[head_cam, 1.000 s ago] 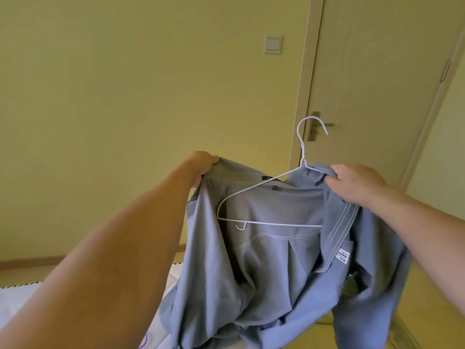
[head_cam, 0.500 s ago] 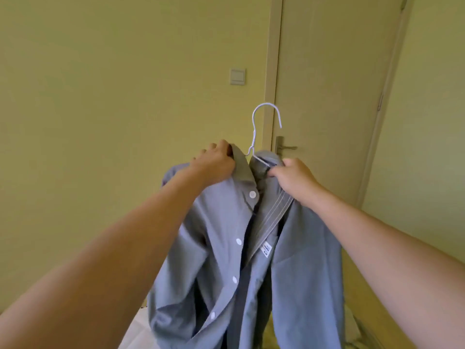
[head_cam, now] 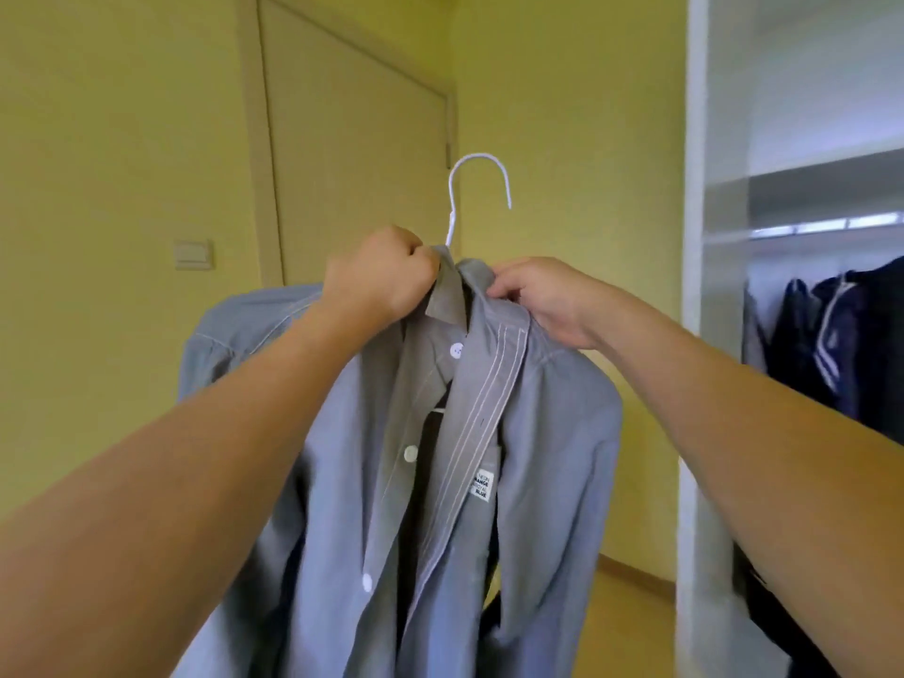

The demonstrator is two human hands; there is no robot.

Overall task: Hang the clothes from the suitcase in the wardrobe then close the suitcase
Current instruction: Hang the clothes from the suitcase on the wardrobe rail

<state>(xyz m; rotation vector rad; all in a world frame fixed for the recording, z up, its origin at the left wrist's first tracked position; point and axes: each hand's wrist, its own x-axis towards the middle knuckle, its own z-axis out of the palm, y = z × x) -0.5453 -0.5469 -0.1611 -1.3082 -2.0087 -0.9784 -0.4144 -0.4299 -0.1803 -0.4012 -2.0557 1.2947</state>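
Head view: shirt now sits square on the hanger, collar pinched shut between my left hand and right hand; a second ago it sagged half-threaded. Wardrobe has come into frame right of my grip, so hanging appears next. Soft grey-blue weave, white buttons, thin white wire hook.

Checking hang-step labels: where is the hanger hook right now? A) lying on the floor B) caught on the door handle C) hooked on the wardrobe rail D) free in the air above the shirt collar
D: the white hanger hook stands free above the grey shirt collar, which the left hand and right hand pinch; the wardrobe rail off to the right carries only dark clothes.
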